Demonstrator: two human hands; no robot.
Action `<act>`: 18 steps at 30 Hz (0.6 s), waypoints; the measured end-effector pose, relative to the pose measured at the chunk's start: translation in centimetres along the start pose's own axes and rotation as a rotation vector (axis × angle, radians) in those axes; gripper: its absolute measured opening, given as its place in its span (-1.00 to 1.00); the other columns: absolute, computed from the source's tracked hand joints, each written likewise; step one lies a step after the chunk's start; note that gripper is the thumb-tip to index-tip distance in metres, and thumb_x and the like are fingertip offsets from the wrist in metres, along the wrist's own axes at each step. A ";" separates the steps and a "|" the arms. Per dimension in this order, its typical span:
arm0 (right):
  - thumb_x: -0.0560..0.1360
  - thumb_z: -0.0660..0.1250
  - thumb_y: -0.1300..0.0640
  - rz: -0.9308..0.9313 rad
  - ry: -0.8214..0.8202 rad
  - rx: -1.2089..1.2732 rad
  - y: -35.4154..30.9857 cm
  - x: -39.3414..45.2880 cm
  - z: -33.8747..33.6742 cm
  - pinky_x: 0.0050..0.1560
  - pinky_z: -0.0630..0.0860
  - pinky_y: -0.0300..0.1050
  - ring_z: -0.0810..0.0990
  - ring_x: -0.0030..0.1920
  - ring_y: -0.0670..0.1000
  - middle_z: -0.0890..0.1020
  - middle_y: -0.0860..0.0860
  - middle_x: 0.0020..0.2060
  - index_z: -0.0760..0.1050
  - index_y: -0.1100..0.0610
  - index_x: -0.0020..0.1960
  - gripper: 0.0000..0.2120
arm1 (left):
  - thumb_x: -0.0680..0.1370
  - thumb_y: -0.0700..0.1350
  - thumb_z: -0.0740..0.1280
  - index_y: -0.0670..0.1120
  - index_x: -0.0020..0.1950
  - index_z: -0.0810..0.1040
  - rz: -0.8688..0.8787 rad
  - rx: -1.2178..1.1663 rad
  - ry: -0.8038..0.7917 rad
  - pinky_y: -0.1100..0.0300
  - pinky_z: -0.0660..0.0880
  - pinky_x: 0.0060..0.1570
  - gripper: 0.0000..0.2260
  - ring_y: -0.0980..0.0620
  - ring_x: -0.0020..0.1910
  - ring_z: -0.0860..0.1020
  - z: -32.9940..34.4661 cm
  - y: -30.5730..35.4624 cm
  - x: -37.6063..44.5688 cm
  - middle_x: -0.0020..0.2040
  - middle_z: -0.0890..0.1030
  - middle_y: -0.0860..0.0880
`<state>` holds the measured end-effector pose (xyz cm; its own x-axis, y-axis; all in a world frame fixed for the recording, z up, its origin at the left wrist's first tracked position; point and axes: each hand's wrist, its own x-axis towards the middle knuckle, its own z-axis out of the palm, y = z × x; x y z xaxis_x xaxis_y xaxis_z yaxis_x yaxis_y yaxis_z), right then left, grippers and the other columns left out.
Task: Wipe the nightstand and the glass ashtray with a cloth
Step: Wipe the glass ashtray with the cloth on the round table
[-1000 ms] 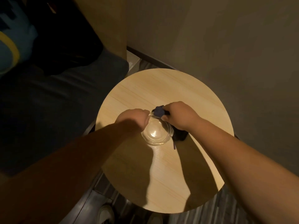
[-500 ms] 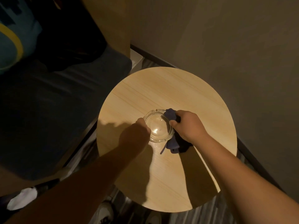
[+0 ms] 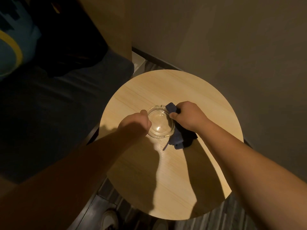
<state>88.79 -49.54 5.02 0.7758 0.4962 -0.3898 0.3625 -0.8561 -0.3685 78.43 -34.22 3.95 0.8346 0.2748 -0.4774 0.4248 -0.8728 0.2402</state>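
**Glass ashtray on round counter, held and wiped**

Glass ashtray (image 3: 160, 123): clear, round, thick-walled, notched rim; upright on the round light-wood counter (image 3: 191, 90), slightly left of and beyond the counter's centre. Interior bare, highlights on the base.

Left hand (image 3: 135, 123): closed against the ashtray's left rim, fingers curled on the glass, steadying it. Forearm in shadow, crossing the counter's near-left edge.

Right hand (image 3: 187, 116): closed around a dark blue cloth (image 3: 177, 138), pressed against the ashtray's right rim. Thumb tip touching the rim on the right side.

Cloth: one bunched end protruding above the fist, at the ashtray's far-right rim; the remainder hanging below the fist and lying on the counter just right of and nearer than the ashtray, a loose thread or strap trailing from its near edge.

Counter surface: pale grain, lit from above; dark arm shadows over the portion nearer than the ashtray.

Left of the ashtray, beyond the counter's edge: dark bedding (image 3: 49, 105), with a blue and yellow fabric item (image 3: 11, 47) at the far left. Beyond the ashtray: wooden panel (image 3: 113, 25) and plain wall (image 3: 232, 39). Nearer than the ashtray, below the counter's edge: striped floor, a shoe (image 3: 108, 219) partly visible.
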 end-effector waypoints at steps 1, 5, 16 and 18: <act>0.51 0.30 0.02 -0.001 0.007 -0.017 -0.2 0.1 0.1 -0.30 0.36 -0.11 0.50 -0.27 0.07 0.56 0.09 -0.30 0.55 0.22 -0.11 -0.76 | 0.64 -0.11 0.16 -0.20 0.24 0.33 0.004 0.014 -0.004 0.08 0.45 -0.09 -0.77 -0.11 -0.02 0.56 0.1 -0.1 0.0 -0.05 0.52 -0.13; 0.52 0.29 0.05 -0.085 0.011 -0.114 -0.7 0.7 0.0 -0.24 0.36 -0.11 0.49 -0.21 0.06 0.54 0.06 -0.24 0.54 0.18 -0.04 -0.81 | 0.64 -0.14 0.15 -0.19 0.25 0.32 -0.012 -0.036 -0.040 0.14 0.43 -0.13 -0.78 -0.05 -0.14 0.50 0.2 -0.2 0.4 -0.10 0.48 -0.10; 0.53 0.28 0.06 -0.324 -0.040 -0.248 -1.2 1.4 -0.3 -0.19 0.45 -0.05 0.51 -0.15 0.07 0.59 0.08 -0.12 0.53 0.13 0.10 -0.80 | 0.63 -0.13 0.14 -0.13 0.33 0.32 0.221 0.061 -0.039 0.18 0.37 -0.26 -0.73 0.05 -0.27 0.46 -1.4 -1.8 1.7 -0.20 0.47 -0.03; 0.53 0.27 0.06 -0.256 0.018 -0.222 -1.4 0.6 0.1 -0.22 0.44 -0.06 0.52 -0.16 0.08 0.57 0.07 -0.15 0.52 0.13 0.10 -0.79 | 0.63 -0.12 0.16 -0.09 0.34 0.31 0.235 0.055 0.024 0.17 0.41 -0.24 -0.71 0.04 -0.24 0.49 -1.4 -1.6 1.9 -0.15 0.50 -0.03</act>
<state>88.66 -48.07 5.22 0.6532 0.6985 -0.2922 0.6493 -0.7153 -0.2586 79.81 -31.71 3.90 0.9164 0.0706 -0.3939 0.1989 -0.9344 0.2955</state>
